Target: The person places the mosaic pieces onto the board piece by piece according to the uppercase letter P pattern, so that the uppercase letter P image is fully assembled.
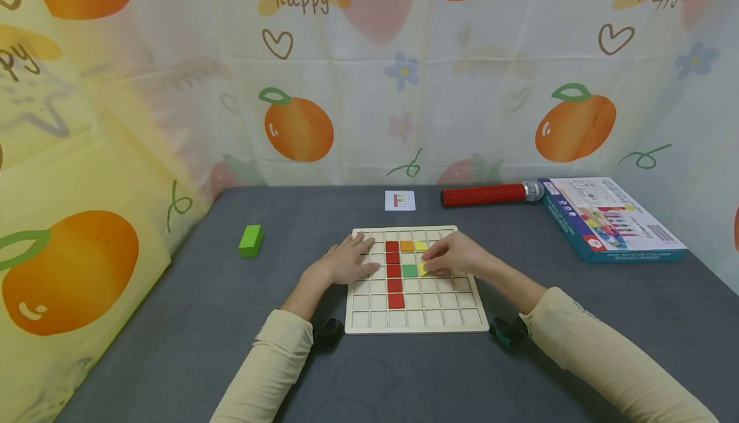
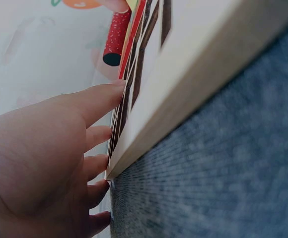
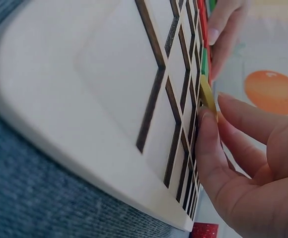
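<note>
A white grid board [image 1: 417,329] lies on the table, with a column of several red square tiles [image 1: 394,271], an orange tile [image 1: 407,246], a yellow tile at the top and a green tile [image 1: 409,271] set in its cells. My right hand [image 1: 460,255] pinches a yellow tile [image 3: 208,95] between thumb and finger, tilted at the cell just right of the green one. My left hand [image 1: 346,260] rests with spread, straight fingers on the board's left side; in the left wrist view its fingertips [image 2: 100,134] touch the board's surface.
A small card [image 1: 399,201] with a coloured grid pattern lies behind the board. To its right are a red glittery microphone-shaped cylinder [image 1: 484,196] and a flat game box [image 1: 614,217]. A green block [image 1: 251,241] stands at the left. Printed cloth [image 1: 358,121] hangs behind the table.
</note>
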`<state>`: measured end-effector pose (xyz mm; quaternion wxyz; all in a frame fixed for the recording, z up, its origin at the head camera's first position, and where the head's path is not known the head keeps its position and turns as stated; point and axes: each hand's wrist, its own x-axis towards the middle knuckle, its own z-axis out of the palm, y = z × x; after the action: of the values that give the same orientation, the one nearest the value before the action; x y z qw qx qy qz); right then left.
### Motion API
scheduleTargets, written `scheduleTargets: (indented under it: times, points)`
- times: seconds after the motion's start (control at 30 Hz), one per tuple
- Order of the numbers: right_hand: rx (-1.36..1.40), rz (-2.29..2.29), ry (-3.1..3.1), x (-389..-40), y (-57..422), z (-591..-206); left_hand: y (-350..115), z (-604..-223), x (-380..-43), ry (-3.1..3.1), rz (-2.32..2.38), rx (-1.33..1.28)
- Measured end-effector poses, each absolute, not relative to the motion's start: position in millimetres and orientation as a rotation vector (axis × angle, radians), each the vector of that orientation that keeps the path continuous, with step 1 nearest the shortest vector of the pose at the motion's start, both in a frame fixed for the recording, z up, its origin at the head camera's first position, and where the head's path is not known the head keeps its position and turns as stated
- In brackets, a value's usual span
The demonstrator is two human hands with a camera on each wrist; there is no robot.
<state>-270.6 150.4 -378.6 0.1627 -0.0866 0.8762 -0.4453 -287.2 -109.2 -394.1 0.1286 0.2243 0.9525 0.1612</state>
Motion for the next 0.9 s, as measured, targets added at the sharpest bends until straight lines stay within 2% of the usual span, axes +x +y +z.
scheduleTargets:
  times: [0.7, 0.9]
  points:
    - [-0.18, -1.38, 2.402, -272.9, 160.1, -380.1, -108.4, -392.8, -285.7, 2.768, 0.474, 0.648]
    - [-0.259, -1.518, 2.277, -273.7, 174.2, -380.0, -108.9, -391.5, -284.6, 2.764, 0.477, 0.654]
